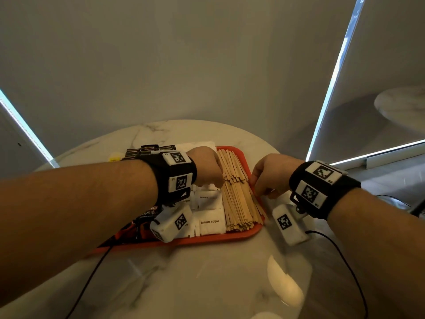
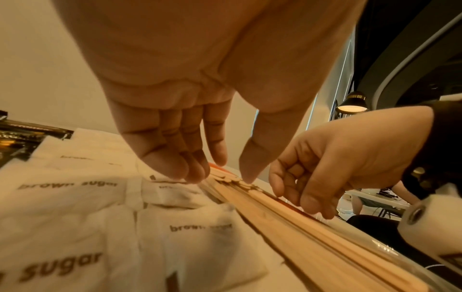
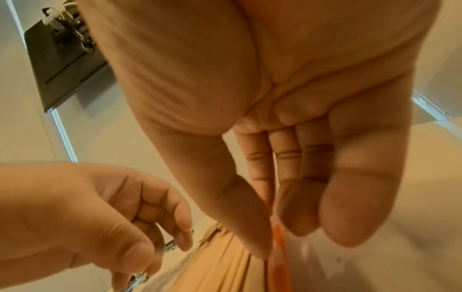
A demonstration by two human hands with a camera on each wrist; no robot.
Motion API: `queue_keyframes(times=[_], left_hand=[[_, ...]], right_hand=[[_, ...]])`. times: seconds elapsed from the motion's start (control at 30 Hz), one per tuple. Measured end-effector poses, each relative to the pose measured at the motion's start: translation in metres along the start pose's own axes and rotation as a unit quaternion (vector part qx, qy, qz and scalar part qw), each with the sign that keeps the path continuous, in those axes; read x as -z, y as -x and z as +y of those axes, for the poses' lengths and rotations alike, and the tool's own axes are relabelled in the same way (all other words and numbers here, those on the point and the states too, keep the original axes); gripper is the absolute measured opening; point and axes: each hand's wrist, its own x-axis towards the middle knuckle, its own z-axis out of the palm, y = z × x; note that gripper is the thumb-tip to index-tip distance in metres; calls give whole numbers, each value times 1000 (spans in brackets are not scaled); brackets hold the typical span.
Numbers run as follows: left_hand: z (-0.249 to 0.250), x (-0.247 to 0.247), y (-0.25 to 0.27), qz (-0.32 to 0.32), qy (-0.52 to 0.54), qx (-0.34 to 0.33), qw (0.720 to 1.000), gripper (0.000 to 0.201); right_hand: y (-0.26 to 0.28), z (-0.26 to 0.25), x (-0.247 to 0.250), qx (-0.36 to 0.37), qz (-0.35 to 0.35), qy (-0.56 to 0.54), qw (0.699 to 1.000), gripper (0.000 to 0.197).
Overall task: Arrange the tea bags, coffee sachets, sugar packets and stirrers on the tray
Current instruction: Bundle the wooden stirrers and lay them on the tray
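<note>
Only the head view shows coffee sachets (image 1: 149, 150) behind the left hand (image 1: 204, 165).

Your forearms are bare, no sleeves. Each wrist wears a black band (image 1: 174, 178) carrying white blocks printed with black square markers. A white camera box (image 1: 171, 223) hangs under each band, at 6 o'clock, trailing a thin black cable (image 1: 92, 275).

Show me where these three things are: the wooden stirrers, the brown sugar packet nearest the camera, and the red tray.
wooden stirrers (image 1: 238, 199): head view, middle of the bundle.
brown sugar packet (image 1: 210, 223): head view, on its printed label.
red tray (image 1: 218, 238): head view, bare near rim.
</note>
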Motion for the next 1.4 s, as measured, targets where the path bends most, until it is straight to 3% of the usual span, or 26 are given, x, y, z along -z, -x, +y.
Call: queue_keyframes(times=[0.2, 0.5, 0.87, 1.07, 1.17, 1.27, 1.4], left_hand=[[0, -6, 9, -21, -16, -1, 1000, 22], [1, -8, 22, -28, -31, -19, 999, 27], [3, -17, 26, -35, -52, -20, 998, 27], [-6, -8, 42, -2, -56, -35, 998, 46], [-23, -4, 62, 26, -112, -45, 992, 37], [-45, -6, 88, 15, -165, -23, 986, 24], [-75, -13, 107, 18, -208, 26, 978, 15]], right_hand=[[18, 9, -9, 6, -62, 4, 998, 33], [29, 2, -22, 4, -20, -36, 999, 24], [20, 2, -28, 10, 35, -55, 998, 36], [17, 11, -26, 0, 64, -93, 994, 29], [16, 15, -27, 4, 64, -49, 997, 10], [6, 10, -30, 5, 59, 2, 998, 19], [-12, -5, -35, -2, 89, 44, 995, 16]])
